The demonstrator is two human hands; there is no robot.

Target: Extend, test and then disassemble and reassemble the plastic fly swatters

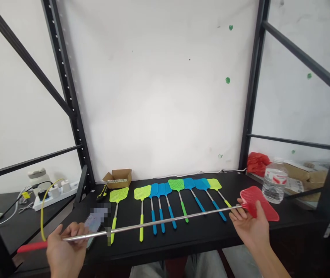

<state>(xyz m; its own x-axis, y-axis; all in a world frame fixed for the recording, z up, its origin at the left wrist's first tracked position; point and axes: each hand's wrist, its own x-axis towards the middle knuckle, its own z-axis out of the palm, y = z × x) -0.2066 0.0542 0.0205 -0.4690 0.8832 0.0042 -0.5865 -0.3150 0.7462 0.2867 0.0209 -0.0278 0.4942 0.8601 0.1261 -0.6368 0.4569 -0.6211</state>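
"Two hands on one red swatter (165, 221): how does it lie?"

"Crosswise, above the black shelf (217, 231), on the near side of the swatter row (162, 190). Its long axis rises slightly toward the right."

"Which hand is nearer the handle (33, 246)?"

"The left hand (66, 256). It holds the metal rod just beside the handle, which points outward, left of the grip."

"And the right hand (253, 231)?"

"Thumb on the red head, fingers under its neck, a loose hold."

"Any brand?"

"The bottle (275, 193) has a red-and-white label (275, 177), but its writing is too small to read."
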